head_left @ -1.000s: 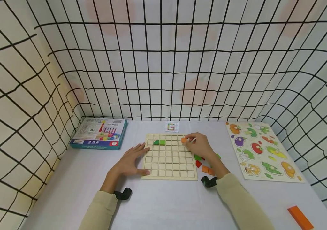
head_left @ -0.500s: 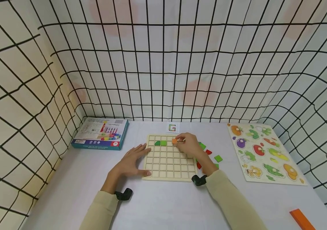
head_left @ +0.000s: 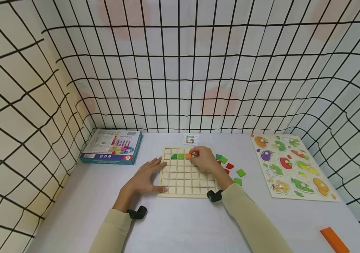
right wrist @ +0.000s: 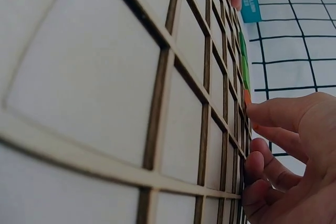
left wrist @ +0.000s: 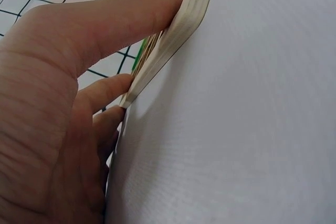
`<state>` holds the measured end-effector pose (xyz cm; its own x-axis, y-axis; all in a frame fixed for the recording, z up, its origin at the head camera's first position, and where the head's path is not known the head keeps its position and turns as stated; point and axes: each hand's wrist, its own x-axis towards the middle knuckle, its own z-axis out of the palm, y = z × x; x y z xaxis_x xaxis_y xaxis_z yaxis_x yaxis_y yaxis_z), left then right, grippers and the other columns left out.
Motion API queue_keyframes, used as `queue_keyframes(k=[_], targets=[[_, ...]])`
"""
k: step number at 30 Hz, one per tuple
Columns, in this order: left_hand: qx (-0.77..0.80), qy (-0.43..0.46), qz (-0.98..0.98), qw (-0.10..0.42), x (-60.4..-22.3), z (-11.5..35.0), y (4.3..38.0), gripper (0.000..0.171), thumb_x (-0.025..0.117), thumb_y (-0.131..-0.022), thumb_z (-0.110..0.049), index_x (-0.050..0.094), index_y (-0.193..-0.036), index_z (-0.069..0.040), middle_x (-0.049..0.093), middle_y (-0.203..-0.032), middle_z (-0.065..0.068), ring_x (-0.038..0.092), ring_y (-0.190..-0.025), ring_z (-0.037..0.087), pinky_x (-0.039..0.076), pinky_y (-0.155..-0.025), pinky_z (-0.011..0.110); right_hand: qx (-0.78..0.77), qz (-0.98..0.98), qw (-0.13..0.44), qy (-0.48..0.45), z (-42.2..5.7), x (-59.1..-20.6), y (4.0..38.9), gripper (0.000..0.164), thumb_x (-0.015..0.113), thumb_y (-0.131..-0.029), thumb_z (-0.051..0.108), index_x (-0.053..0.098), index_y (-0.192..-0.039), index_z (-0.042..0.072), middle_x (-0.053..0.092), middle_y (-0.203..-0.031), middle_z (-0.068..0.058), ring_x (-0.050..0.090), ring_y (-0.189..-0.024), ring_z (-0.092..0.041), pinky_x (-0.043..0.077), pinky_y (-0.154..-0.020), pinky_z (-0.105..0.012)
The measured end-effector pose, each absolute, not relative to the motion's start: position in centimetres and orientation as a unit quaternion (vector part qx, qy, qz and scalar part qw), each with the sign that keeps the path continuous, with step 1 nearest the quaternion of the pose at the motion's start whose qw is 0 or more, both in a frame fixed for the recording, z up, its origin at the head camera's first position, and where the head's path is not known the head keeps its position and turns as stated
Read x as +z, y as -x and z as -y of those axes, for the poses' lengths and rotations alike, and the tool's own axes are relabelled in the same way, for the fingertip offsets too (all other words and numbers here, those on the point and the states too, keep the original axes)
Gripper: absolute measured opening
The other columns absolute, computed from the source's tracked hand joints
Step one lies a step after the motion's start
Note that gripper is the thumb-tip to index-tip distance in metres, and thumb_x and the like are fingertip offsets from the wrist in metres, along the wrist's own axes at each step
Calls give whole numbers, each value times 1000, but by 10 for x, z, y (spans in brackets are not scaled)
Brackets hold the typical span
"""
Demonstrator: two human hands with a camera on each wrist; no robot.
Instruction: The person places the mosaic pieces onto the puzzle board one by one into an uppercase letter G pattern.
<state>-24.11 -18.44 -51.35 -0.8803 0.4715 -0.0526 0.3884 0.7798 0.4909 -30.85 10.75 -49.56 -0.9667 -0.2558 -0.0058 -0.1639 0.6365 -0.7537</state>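
Observation:
A pale wooden grid board [head_left: 180, 179] lies on the table. In its second row from the back, a dark green tile [head_left: 174, 156] with one curved corner and a light green square tile [head_left: 180, 156] sit side by side. Right of them is an orange square tile [head_left: 187, 156], which my right hand [head_left: 204, 160] pinches with thumb and fingertips at its cell. In the right wrist view, that tile [right wrist: 247, 96] shows just past the thumb tip. My left hand [head_left: 143, 176] is spread along the board's left edge, its thumb [left wrist: 131, 14] resting on the front corner.
Loose green tiles [head_left: 241, 172] and red tiles [head_left: 229, 166] lie right of the board. A pattern card [head_left: 191, 139] is behind it. A boxed game [head_left: 110, 147] stands left, a vegetable puzzle [head_left: 294, 168] right, an orange block [head_left: 335, 239] front right. Black netting surrounds the table.
My right hand has carried the orange tile leftward over the board to the cell beside the light green tile. The left hand has stayed at the board's left edge.

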Motion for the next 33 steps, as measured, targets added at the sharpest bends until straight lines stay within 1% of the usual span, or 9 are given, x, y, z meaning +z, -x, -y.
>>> queue_keyframes(k=[6, 11, 17, 20, 23, 26, 28, 33], targets=[[243, -232, -938, 86, -512, 183, 241, 104, 76, -75, -67, 37, -161, -23, 19, -174, 3, 13, -162, 27, 14, -130, 57, -392, -911, 56, 113, -105, -494, 307, 28, 73, -95, 19, 74, -122, 12, 64, -99, -5, 54, -89, -19, 45, -75, -33], [244, -231, -938, 90, -509, 182, 241, 104, 76, -75, -67, 38, -161, -23, 19, -174, 3, 12, -162, 27, 12, -130, 56, -386, -915, 61, 101, -103, -493, 304, 29, 74, -95, 21, 74, -122, 13, 63, -97, -4, 52, -87, -20, 43, -74, -33], [244, -230, -938, 89, -511, 183, 241, 103, 76, -76, -66, 37, -161, -22, 18, -174, 2, 12, -162, 27, 12, -130, 55, -388, -914, 60, 105, -104, -492, 303, 33, 73, -95, 21, 72, -127, 11, 64, -101, -5, 53, -89, -19, 44, -76, -33], [244, -228, -938, 90, -512, 183, 241, 103, 76, -76, -66, 37, -161, -23, 18, -174, 2, 12, -162, 26, 12, -130, 55, -408, -905, 59, 106, -106, -492, 302, 34, 73, -95, 20, 71, -128, 9, 64, -102, -6, 56, -91, -22, 46, -77, -33], [244, -228, -938, 91, -512, 184, 240, 103, 76, -76, -66, 37, -161, -24, 17, -174, 2, 11, -162, 26, 11, -130, 55, -436, -892, 56, 109, -113, -491, 301, 33, 71, -96, 18, 70, -127, 7, 63, -105, -9, 62, -95, -24, 50, -77, -34], [244, -229, -938, 89, -512, 184, 239, 104, 76, -76, -66, 36, -162, -23, 18, -174, 3, 12, -162, 27, 12, -130, 55, -445, -887, 51, 114, -123, -491, 300, 31, 69, -98, 19, 70, -126, 6, 62, -108, -10, 66, -98, -26, 52, -75, -33], [246, -229, -938, 87, -512, 184, 239, 104, 77, -76, -66, 37, -161, -22, 18, -174, 3, 12, -162, 28, 12, -130, 56, -444, -888, 46, 113, -131, -490, 299, 31, 68, -99, 20, 70, -126, 6, 63, -110, -11, 65, -96, -26, 51, -74, -33], [243, -227, -939, 91, -511, 184, 239, 105, 76, -75, -67, 36, -162, -24, 16, -174, 0, 10, -162, 25, 11, -131, 54, -430, -897, 31, 102, -152, -488, 296, 30, 68, -99, 22, 71, -125, 7, 63, -110, -13, 61, -91, -25, 50, -70, -32]])
